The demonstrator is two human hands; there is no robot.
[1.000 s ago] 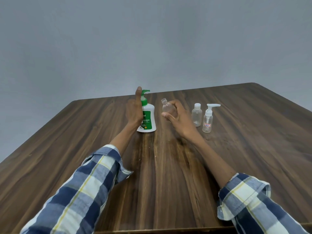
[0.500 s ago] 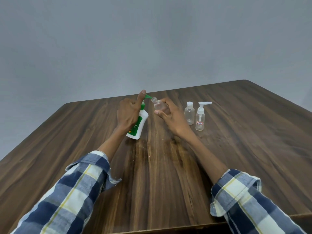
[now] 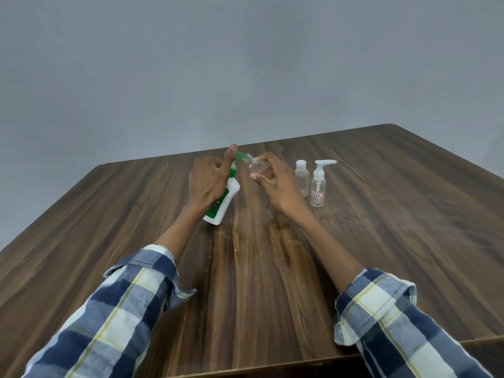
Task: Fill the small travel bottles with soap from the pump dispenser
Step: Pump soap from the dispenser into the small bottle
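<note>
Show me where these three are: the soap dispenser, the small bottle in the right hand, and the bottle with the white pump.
Soap dispenser (image 3: pixel 231 191): head view, on its white body.
Small bottle (image 3: pixel 257 166): head view, on its clear shoulder.
Pump bottle (image 3: pixel 318 186): head view, on its clear body.

table (image 3: pixel 354 241): dark wood grain, bare foreground | wall (image 3: pixel 245 64): plain grey, behind table

left hand (image 3: pixel 208 184) clenched, right hand (image 3: pixel 275 184) curled
</note>
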